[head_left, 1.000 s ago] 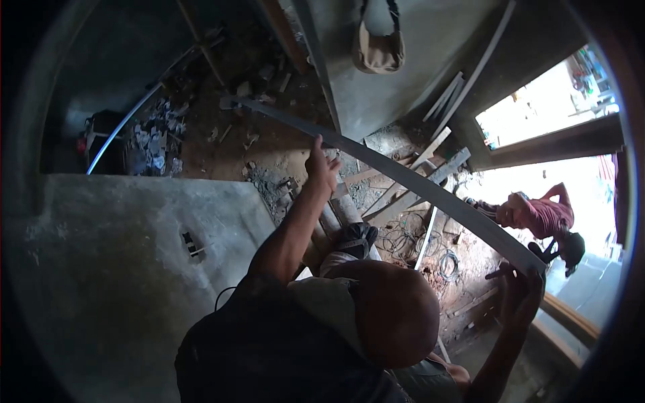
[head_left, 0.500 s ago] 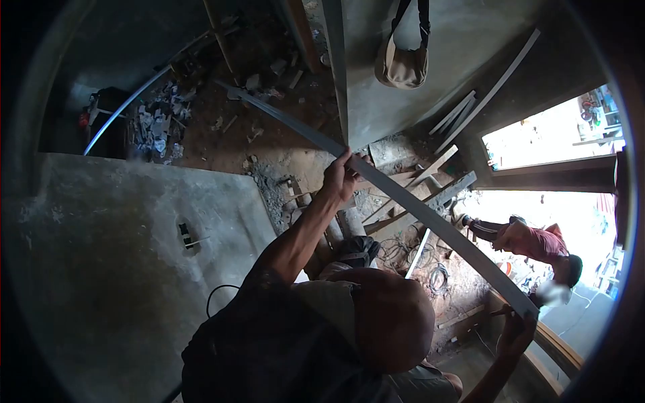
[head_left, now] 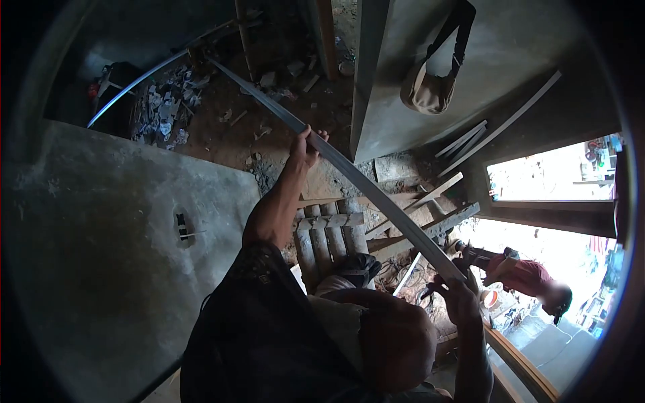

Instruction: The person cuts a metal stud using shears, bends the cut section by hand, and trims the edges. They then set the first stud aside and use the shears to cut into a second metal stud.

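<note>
A long, thin grey metal profile point(head_left: 376, 195) with lengthwise ridges runs slantwise across the view, its far end over the dark floor at the upper left. My left hand point(head_left: 308, 146) grips it well along its length, thumb on the near edge and fingers partly hidden beneath. At the lower right, its near end rests in my right hand point(head_left: 461, 299), whose fingers are closed around it. Below the profile, my bare knee point(head_left: 396, 342) and dark shirt show.
Wooden planks point(head_left: 420, 201) and several round poles point(head_left: 329, 245) lie beneath the profile. A bag point(head_left: 430, 94) hangs on the wall. Rubble point(head_left: 164, 111) covers the floor at upper left. Another person in a red shirt point(head_left: 524, 274) stands bent over by the bright opening.
My right hand has moved left and up, closer to my body, with the profile's near end. My left hand has shifted left and slightly up. The whole view has tilted slightly.
</note>
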`<state>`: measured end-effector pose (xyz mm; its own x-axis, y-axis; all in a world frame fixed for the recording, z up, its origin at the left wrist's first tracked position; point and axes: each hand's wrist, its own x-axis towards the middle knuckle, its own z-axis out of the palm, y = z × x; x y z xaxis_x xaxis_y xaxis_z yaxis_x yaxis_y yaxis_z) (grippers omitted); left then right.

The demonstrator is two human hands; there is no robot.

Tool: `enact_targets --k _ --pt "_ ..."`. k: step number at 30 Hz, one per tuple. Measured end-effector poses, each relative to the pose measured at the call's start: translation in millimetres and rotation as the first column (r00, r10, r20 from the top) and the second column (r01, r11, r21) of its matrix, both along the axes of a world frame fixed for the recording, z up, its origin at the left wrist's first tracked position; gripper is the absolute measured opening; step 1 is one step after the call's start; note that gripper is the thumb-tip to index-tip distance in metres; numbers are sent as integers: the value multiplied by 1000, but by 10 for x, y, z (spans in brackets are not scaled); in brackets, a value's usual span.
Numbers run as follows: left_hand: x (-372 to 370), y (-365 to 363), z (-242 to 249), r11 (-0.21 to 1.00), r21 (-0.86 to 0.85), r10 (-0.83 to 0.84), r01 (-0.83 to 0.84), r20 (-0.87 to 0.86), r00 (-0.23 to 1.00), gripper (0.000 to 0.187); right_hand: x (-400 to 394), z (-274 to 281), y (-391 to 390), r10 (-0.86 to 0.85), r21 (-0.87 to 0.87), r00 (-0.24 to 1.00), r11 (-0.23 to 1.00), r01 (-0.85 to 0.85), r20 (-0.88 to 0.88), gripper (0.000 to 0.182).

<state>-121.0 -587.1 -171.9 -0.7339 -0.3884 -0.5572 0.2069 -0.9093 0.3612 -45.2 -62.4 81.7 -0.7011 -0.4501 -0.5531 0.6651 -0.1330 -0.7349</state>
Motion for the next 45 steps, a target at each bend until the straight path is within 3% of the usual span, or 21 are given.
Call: enact_targets --k 2,7,11,18,21,27,32,38,40,41,43,44,45 --pt "-44 -137 -83 997 -61 43 -39 65 997 27 -94 32 -272 25 -43 999 999 -24 24 51" --pt "-28 -308 -243 994 -14 109 -108 105 988 24 -136 -68 -406 96 -70 993 993 -91 74 60" --pt "29 -255 -304 995 -52 98 -91 147 984 25 -70 -123 -423 69 -72 990 996 -60 125 51" --pt "124 -210 -233 999 -19 49 -48 109 993 23 -25 -24 -388 68 -19 988 998 -66 142 54" --pt "150 -249 -188 996 -78 55 -46 116 992 24 6 -143 -418 115 -104 985 989 -102 131 56" --pt "39 -448 -168 994 -2 109 -111 185 977 29 38 -430 -695 73 -110 990 992 -60 123 58" --pt "17 -427 -186 994 -56 99 -90 187 977 31 -17 -519 -967 63 -72 985 996 -52 163 51" --pt "217 -79 41 993 -70 112 -99 216 970 30 63 -876 -1263 58 -252 990 968 -24 132 51" --pt "386 149 -27 992 -24 129 -127 169 977 27 173 -886 -1272 -32 -240 976 967 84 214 53" --pt "544 363 7 996 5 85 -88 203 975 27 200 -837 -1300 -55 -113 968 990 85 247 53" --pt "812 876 397 993 92 -76 70 55 996 21 229 -844 -1333 -1 -23 966 1000 7 259 54" --pt "893 1177 703 980 152 -143 131 72 987 21 257 -780 -1366 -94 42 949 995 85 302 51" --pt "1005 1438 1051 949 189 -259 254 1 966 24 236 -780 -1325 -23 -22 965 999 30 262 51"
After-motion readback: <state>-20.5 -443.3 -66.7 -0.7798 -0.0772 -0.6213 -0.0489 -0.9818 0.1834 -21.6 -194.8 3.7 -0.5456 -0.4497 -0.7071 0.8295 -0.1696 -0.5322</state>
